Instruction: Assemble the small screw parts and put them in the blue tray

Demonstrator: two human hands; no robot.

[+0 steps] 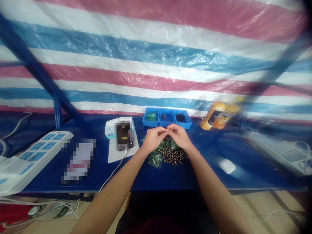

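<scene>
My left hand (155,137) and my right hand (179,136) meet at the fingertips over the middle of the blue table. Both are closed in a pinch, and whatever lies between the fingers is too small to make out. Just below them is a pile of small brass-coloured metal parts (173,156). Small clear bags with green and white pieces (156,159) lie at the left of the pile, some partly under my hands. Beyond my fingers stand three joined blue bins: the left bin (150,123) holds green pieces, the middle bin (166,123) a few small parts, the right bin (187,124) dark parts.
Left of my hands, a blurred-out dark device lies on white paper (114,152) with a white cable (112,177). A long power strip (36,159) lies far left, another (275,152) far right. Orange bottles (214,115) lean at the back right; a white case (227,166) lies nearer.
</scene>
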